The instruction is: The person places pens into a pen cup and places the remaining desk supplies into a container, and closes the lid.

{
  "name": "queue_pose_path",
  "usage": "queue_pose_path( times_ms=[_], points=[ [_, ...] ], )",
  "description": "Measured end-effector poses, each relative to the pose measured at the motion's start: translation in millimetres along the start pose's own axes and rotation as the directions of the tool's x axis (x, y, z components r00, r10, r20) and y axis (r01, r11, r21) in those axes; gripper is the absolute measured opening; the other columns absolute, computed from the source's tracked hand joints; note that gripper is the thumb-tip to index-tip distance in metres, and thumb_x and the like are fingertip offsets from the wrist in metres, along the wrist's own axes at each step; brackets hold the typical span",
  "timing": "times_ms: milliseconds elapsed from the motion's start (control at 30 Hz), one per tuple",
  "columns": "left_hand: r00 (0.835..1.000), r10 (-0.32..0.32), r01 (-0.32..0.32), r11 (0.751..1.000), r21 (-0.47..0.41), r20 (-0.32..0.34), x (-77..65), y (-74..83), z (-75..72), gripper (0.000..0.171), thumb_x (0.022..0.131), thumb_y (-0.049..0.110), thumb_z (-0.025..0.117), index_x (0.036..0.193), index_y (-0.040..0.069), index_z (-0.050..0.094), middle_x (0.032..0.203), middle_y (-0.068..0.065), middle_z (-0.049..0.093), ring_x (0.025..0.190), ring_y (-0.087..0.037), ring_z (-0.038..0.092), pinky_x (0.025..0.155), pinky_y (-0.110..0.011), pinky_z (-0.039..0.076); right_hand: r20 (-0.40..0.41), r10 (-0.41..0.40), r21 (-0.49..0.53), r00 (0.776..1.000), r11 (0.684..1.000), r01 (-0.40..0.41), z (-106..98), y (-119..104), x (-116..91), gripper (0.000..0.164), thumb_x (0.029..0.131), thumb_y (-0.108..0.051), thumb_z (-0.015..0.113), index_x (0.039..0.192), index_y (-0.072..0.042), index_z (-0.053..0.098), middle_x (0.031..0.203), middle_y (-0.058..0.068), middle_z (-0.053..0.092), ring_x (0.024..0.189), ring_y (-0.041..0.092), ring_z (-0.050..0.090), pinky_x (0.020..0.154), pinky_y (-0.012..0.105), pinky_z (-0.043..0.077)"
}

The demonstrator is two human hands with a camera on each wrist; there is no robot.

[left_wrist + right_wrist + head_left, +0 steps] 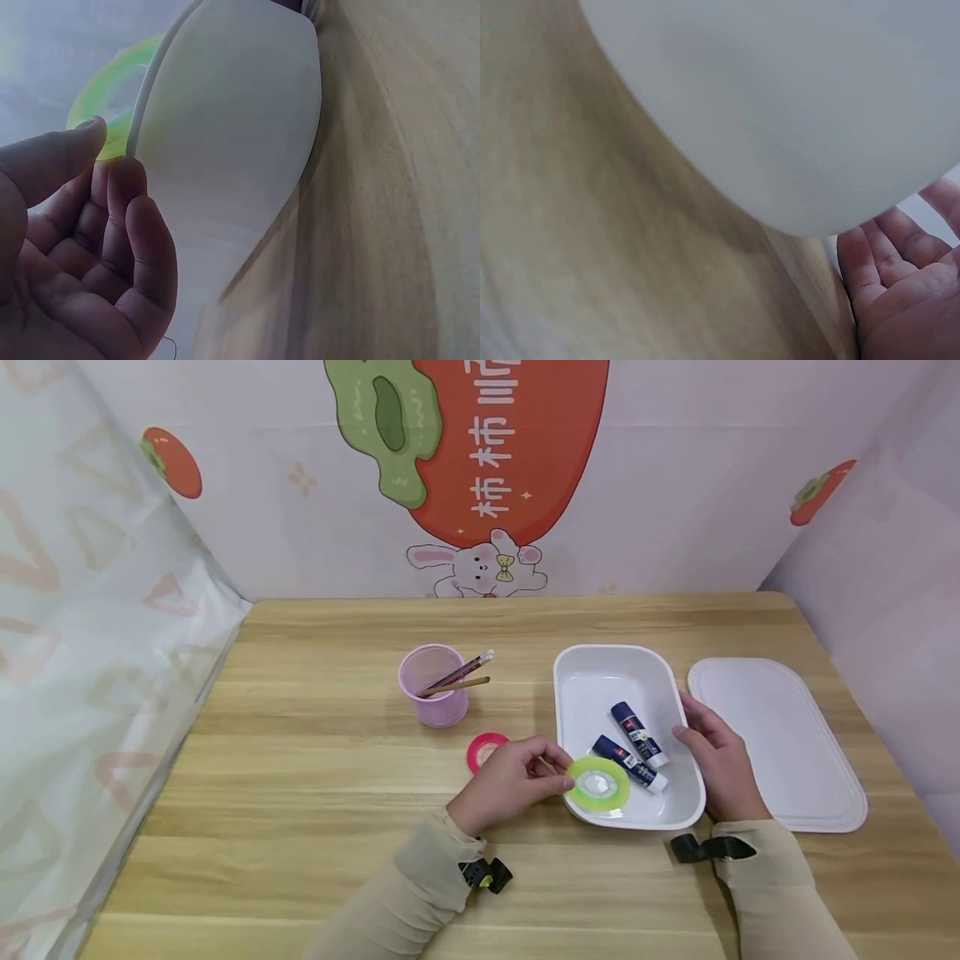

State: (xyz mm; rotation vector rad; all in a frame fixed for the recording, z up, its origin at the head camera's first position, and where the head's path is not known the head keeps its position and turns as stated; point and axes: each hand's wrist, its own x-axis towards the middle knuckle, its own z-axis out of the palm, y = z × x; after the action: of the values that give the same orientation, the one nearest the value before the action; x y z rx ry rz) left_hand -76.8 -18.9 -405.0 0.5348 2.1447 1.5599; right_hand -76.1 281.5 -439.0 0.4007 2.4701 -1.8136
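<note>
A yellow-green ring-shaped roll of tape (624, 785) is pinched between the thumb and fingers of my left hand (517, 779), over the near left corner of a white plastic box (600, 689). In the left wrist view the tape (94, 94) lies partly behind the box rim, with the fingertips right at that rim. Two navy glue sticks (640, 735) with white ends lie inside the box. My right hand (722, 760) grips the box's right wall, thumb over the rim and fingers along the outside (889, 251).
A white lid (780, 743) lies flat right of the box. Behind my left hand, a pink-red tape roll (476, 750) lies on the wooden table (315, 793), partly covered by the hand. A pink cup (441, 710) with several pencils (457, 681) stands farther back.
</note>
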Motion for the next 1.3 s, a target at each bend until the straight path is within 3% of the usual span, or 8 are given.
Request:
queue_pose_path(
  times_ms=[133,367,667,1033,1300],
  points=[
    [0.998,0.051,-0.052,0.997,0.064,0.023,1.4,2.0,-1.1,0.012,0.091,0.017,0.076,0.102,0.015,0.074,0.091,0.006,0.070,0.079,-0.006,0.061,0.070,-0.021,0.053,0.004,-0.001,0.007,1.000,1.000,0.001,1.6,0.2,-0.2,0.055,0.106,-0.030,0.049,0.159,-0.024,0.032,0.164,0.007,0.027,0.150,0.031,0.025,0.102,0.026,0.041],
    [0.985,0.160,-0.169,0.968,0.184,0.062,4.2,-0.1,-1.0,0.012,0.092,0.016,0.075,0.104,0.014,0.077,0.094,0.004,0.070,0.077,-0.001,0.055,0.069,-0.017,0.050,0.010,-0.024,0.014,1.000,1.000,0.024,4.3,-0.9,0.9,0.055,0.106,-0.028,0.049,0.158,-0.023,0.033,0.163,0.010,0.029,0.149,0.032,0.027,0.100,0.024,0.044],
    [0.961,0.274,-0.269,0.916,0.298,0.025,-1.7,-9.0,11.0,0.012,0.093,0.020,0.074,0.103,0.016,0.080,0.097,0.010,0.069,0.080,0.002,0.053,0.067,-0.012,0.047,0.010,-0.017,0.022,1.000,1.000,0.016,6.6,2.4,-3.6,0.055,0.106,-0.026,0.049,0.158,-0.022,0.033,0.162,0.014,0.030,0.147,0.035,0.030,0.097,0.022,0.045],
    [0.952,0.307,-0.288,0.875,0.390,0.013,-0.1,-9.5,19.5,0.014,0.097,0.022,0.069,0.105,0.018,0.080,0.098,0.013,0.068,0.082,0.006,0.053,0.069,-0.007,0.045,0.019,-0.034,-0.039,0.999,0.999,0.035,0.6,3.3,-2.7,0.055,0.106,-0.031,0.049,0.159,-0.024,0.032,0.163,0.012,0.029,0.147,0.036,0.030,0.092,0.018,0.047],
    [0.956,0.292,-0.274,0.863,0.424,0.023,1.2,-4.6,13.4,0.021,0.097,0.022,0.069,0.117,0.017,0.074,0.105,0.010,0.069,0.076,0.005,0.050,0.066,-0.007,0.044,0.014,-0.034,-0.063,0.999,0.997,0.035,0.4,1.5,0.0,0.056,0.106,-0.031,0.048,0.159,-0.024,0.031,0.162,0.016,0.029,0.147,0.036,0.031,0.092,0.019,0.047]
  ],
)
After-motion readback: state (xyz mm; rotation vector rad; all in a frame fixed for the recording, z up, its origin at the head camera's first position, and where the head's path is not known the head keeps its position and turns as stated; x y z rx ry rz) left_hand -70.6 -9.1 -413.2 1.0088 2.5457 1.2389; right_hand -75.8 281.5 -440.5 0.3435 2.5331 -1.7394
